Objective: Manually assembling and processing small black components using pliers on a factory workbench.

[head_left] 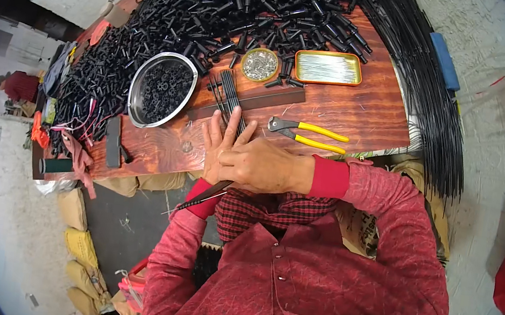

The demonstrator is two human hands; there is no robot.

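Observation:
My left hand [213, 157] lies at the front edge of the wooden table, its fingers stretched out and spread. Under its fingertips are thin black rods [230, 88], resting across a dark flat bar [273, 99]. My right hand [267, 164] crosses on top of the left one with its fingers bent closed; whatever they may grip is hidden. Below both hands, a slim black bundle [203, 196] with thin wire ends sticks out over my left cuff. Yellow-handled end-cutting pliers [309, 135] lie to the right of my hands.
Black plastic tubes [273, 1] are heaped at the back. A metal bowl [135, 96] holds small black parts. Nearby stand a round tin [244, 66] of small metal pieces and a tray [360, 76] of wires. Long black rods [441, 131] hang over the right edge; a person [21, 87] is far left.

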